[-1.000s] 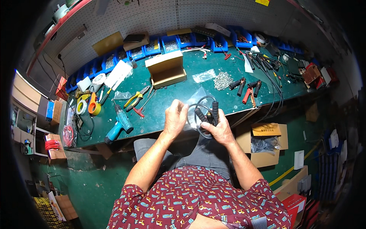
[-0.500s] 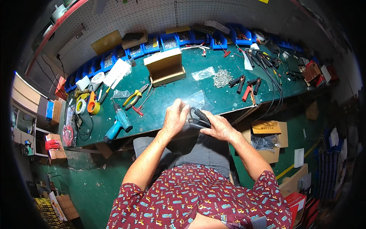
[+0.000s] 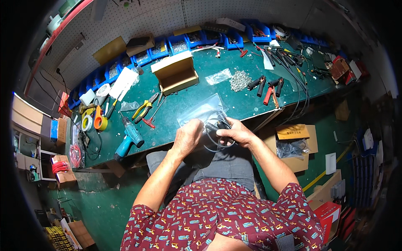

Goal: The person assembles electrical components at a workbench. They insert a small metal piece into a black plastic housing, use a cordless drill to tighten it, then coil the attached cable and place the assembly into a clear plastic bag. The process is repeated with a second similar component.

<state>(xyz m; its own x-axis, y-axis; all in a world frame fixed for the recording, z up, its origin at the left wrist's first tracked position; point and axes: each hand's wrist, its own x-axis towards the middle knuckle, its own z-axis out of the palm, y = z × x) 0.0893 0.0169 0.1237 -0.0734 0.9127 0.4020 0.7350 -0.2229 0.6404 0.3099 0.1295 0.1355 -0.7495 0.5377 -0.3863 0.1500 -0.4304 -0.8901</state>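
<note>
A coiled dark cable (image 3: 222,121) with thick black ends is gripped in my right hand (image 3: 239,134), above my lap at the bench's front edge. Its thin loop hangs below the fingers. My left hand (image 3: 188,136) is closed, its fingertips pinching the near side of a clear plastic bag (image 3: 204,109). The bag spreads over the bench edge just beyond both hands, and part of the cable overlaps it. How far the cable lies inside the bag, I cannot tell.
Left of my hands lie a teal cordless drill (image 3: 130,136), yellow-black pliers (image 3: 145,109) and a red T-handle tool (image 3: 149,122). An open cardboard box (image 3: 178,85) stands behind. Farther right are a pile of small metal parts (image 3: 240,80), battery clamps (image 3: 269,95) and cables.
The plastic bag now spreads wider and flatter over the bench edge. The cable's loop has opened out below my right hand, and my left hand has shifted slightly lower.
</note>
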